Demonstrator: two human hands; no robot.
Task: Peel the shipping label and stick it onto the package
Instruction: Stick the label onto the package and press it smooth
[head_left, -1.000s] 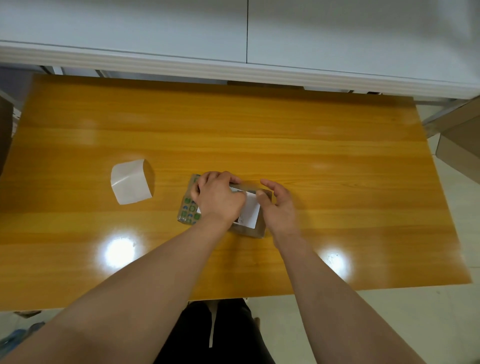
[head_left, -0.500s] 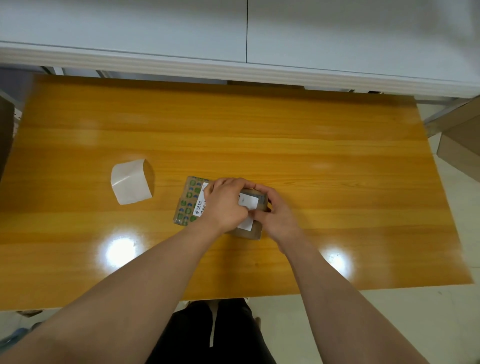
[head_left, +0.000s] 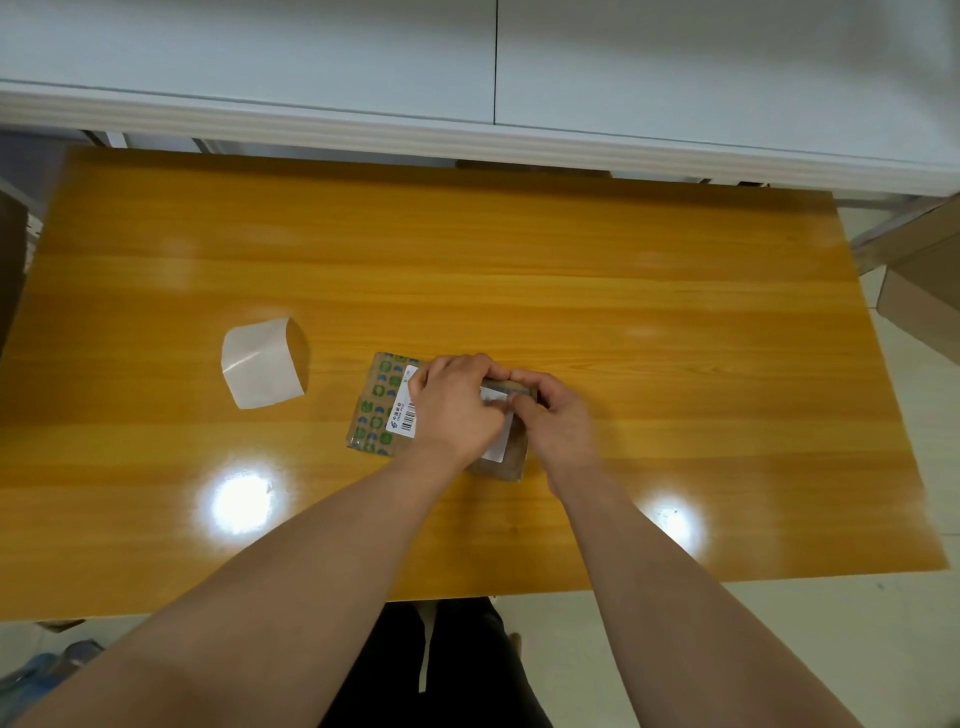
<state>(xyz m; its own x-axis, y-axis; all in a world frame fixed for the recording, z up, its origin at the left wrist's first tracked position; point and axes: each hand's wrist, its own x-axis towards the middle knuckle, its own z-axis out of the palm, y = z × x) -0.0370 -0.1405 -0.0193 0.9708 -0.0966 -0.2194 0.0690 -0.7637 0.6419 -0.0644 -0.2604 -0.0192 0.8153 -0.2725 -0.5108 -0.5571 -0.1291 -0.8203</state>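
Note:
The package (head_left: 375, 410), a flat brown parcel with green-printed tape at its left end, lies on the wooden table (head_left: 571, 291). The white shipping label (head_left: 403, 404) lies on top of it, its barcode end showing at the left and a corner showing at the near right. My left hand (head_left: 452, 410) rests palm-down on the label's middle and presses it. My right hand (head_left: 558, 418) holds the package's right end, fingers over the far edge and thumb on the label. The two hands' fingertips meet at the far edge.
The peeled backing paper (head_left: 262, 364), curled and glossy, lies on the table to the left of the package. A white cabinet (head_left: 493, 78) runs behind the table. Cardboard boxes (head_left: 924, 291) stand off the table's right side.
My left hand has slid right along the label, uncovering its barcode end. My right hand has moved from beside the package onto its right end, thumb on the label.

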